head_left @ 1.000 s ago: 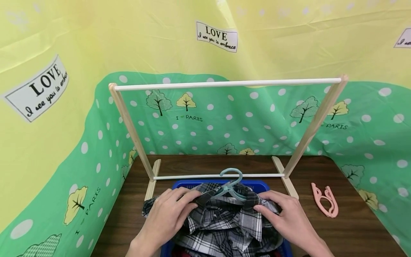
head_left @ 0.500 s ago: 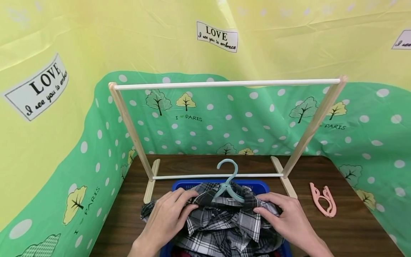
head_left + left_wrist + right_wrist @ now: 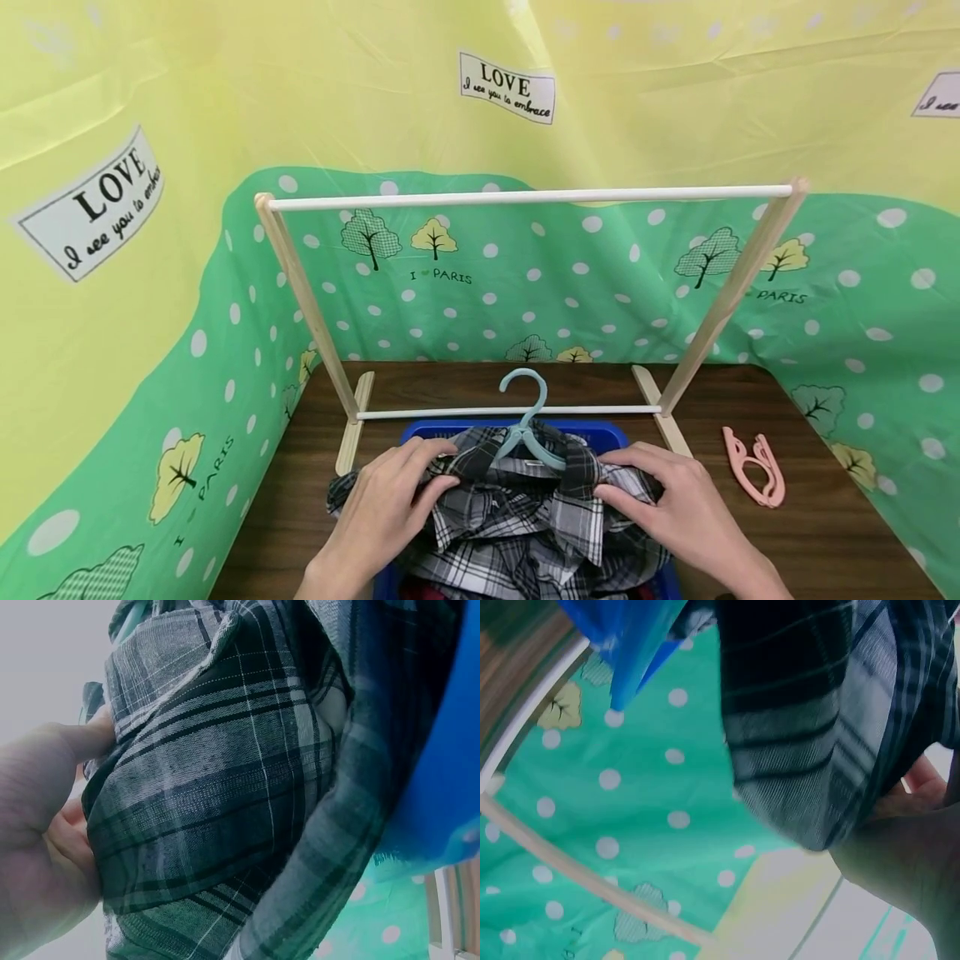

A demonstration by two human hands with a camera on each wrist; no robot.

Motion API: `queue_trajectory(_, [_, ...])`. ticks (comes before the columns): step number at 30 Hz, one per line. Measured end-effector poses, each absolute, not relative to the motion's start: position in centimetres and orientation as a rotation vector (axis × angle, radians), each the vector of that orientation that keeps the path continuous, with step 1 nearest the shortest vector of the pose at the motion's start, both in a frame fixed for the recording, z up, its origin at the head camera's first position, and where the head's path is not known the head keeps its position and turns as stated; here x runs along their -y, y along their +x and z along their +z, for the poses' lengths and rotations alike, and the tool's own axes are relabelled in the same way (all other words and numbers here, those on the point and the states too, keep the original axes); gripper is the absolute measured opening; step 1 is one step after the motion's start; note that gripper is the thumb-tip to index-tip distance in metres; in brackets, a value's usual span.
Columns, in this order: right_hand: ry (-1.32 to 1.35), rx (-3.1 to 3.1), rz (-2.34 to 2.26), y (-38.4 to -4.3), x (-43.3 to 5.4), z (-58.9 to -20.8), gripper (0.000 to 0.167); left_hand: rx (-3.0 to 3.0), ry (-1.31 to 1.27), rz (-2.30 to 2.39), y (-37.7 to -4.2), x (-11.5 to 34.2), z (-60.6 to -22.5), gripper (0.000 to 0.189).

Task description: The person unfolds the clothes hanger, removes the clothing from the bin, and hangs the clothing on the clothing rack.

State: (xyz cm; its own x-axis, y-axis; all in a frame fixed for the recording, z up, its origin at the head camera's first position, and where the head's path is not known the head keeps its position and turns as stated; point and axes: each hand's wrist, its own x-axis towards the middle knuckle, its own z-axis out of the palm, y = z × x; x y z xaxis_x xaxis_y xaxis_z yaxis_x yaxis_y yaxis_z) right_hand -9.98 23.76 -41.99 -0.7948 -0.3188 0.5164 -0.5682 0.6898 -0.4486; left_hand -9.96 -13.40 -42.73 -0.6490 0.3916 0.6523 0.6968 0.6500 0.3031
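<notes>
A black, grey and white plaid shirt point(image 3: 517, 500) is bunched over a blue basket point(image 3: 438, 429), its collar facing me. Inside the collar sits a light blue hanger point(image 3: 525, 429) with its hook standing up above the cloth. My left hand point(image 3: 382, 504) pinches the shirt near the left shoulder between thumb and fingers. At the opposite shoulder, my right hand point(image 3: 678, 508) pinches the cloth the same way. In the left wrist view, the thumb and fingers hold a plaid fold point(image 3: 187, 780). Hanging cloth point(image 3: 795, 735) covers part of the fingers in the right wrist view.
Behind the basket stands a wooden rack with a white top rod point(image 3: 525, 197) and a lower rod point(image 3: 450, 412). A pink folded hanger point(image 3: 756, 471) lies on the brown table point(image 3: 817, 542) at the right. Patterned yellow and green cloth point(image 3: 480, 317) encloses the back and sides.
The light blue hanger's hook has risen, tilted more upright and shifted slightly left. Both hands keep their hold on the shirt's shoulders with little movement.
</notes>
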Motion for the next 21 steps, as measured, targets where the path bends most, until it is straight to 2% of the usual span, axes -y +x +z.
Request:
queue_trajectory(10, [0.674, 2.570, 0.916, -10.2, -25.6, -41.8, 0.033, 2.299, -0.781, -0.760, -10.1, 13.4, -42.6, 0.033])
queue_trajectory(21, [0.776, 2.418, 1.068, -10.6, -25.4, -42.7, 0.045, 2.265, -0.781, -0.773, -10.0, 13.4, -42.8, 0.035])
